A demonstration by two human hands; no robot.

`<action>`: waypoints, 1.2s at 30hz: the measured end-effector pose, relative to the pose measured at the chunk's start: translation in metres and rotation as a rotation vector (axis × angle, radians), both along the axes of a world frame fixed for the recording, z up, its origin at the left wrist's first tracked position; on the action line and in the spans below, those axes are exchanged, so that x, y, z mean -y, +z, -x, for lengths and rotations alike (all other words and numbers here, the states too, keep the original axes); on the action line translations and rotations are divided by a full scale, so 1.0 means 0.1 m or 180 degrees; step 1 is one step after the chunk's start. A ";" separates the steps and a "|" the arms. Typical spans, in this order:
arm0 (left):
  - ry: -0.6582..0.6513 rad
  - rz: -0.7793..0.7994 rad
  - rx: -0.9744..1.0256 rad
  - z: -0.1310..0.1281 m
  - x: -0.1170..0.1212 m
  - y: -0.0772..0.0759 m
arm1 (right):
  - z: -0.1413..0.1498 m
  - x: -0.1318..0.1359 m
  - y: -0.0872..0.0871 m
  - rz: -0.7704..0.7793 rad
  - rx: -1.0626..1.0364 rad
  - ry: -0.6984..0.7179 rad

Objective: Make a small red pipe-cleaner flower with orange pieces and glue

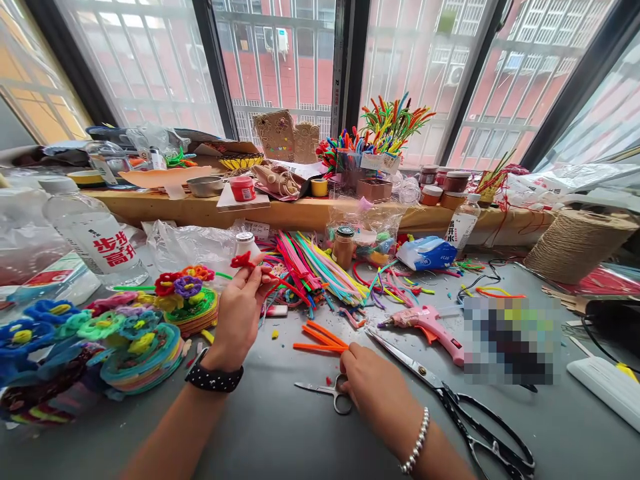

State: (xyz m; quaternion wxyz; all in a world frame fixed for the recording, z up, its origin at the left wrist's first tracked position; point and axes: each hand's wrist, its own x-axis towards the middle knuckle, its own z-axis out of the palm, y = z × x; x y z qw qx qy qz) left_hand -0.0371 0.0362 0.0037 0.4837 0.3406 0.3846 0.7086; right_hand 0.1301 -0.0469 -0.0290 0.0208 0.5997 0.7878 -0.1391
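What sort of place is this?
Probably a craft workspace: a heap of coloured pipe cleaners, a pink glue gun and large black-handled scissors lie on the grey table.

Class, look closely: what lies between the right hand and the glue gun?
In the head view, the blades of the large scissors lie between the right hand and the glue gun.

1. The left wrist is encircled by a wide black band, which is decorated with small white dots.
2. On the right wrist, a bracelet is worn; it is formed by round, shiny, silver-coloured beads.
3. Both forearms are seen bare.
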 end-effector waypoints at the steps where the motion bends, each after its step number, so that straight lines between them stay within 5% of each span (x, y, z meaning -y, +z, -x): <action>1: -0.0006 0.0035 -0.0043 -0.01 0.00 0.00 | 0.01 0.01 0.00 0.0005 0.0019 0.0016; 12: -0.0237 0.0297 -0.0146 -0.01 0.04 0.00 | -0.08 0.03 -0.03 0.0033 -0.0347 0.0034; 20: -0.0211 -0.0145 -0.0606 -0.02 0.06 -0.02 | -0.06 0.07 0.03 0.0111 -0.0543 0.0170; 36: -0.0267 -0.0045 -0.0714 -0.02 0.04 -0.05 | -0.03 0.11 -0.07 0.0189 0.0022 0.0287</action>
